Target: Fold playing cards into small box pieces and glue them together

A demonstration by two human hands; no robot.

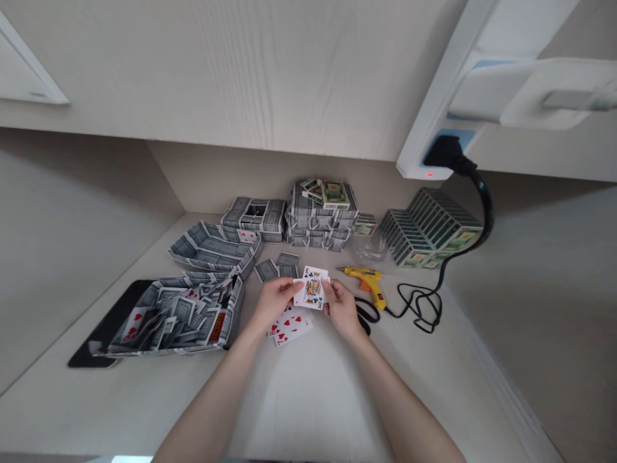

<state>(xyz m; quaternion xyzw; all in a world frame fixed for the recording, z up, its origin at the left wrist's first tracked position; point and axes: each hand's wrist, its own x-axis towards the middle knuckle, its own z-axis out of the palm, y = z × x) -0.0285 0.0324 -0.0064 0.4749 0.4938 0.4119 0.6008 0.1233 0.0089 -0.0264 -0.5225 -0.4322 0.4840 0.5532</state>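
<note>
Grey tray walls (236, 316) hold loose cards (186, 310) at left, then, as I watch, a person's left hand (276, 298) pinches cards topped by a king (312, 290) just beyond face-up hearts (294, 328) on the desk (299, 399), the right hand (343, 306) pinching their other side, near a yellow glue gun (370, 279) and boxes (446, 222).

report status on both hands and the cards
Left hand, right hand: pinching playing cards between them. King of clubs facing up. Glue gun near right hand; nothing visibly blocking.
</note>
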